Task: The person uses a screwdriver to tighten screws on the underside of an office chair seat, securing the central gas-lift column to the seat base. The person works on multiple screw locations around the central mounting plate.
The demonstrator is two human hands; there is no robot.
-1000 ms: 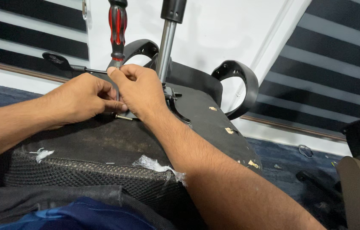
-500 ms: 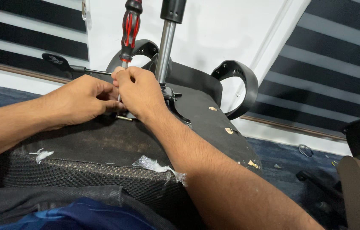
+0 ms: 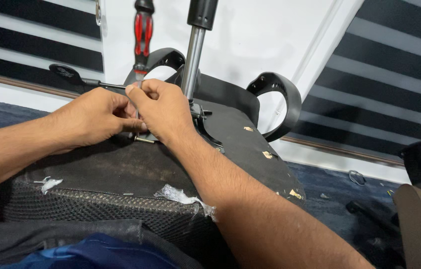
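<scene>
Right hand (image 3: 163, 112) pinches the upright red-and-black-handled screwdriver (image 3: 142, 35) at its shank; left hand (image 3: 96, 117) closes in beside it on the overturned black chair seat (image 3: 121, 169).

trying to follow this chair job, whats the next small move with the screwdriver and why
Probably keep the screwdriver upright and turn it. Both hands, left and right, pinch its shaft low down, where it meets the underside of the seat beside the gas post. The tip is hidden, so whether it is seated is unclear.
</scene>
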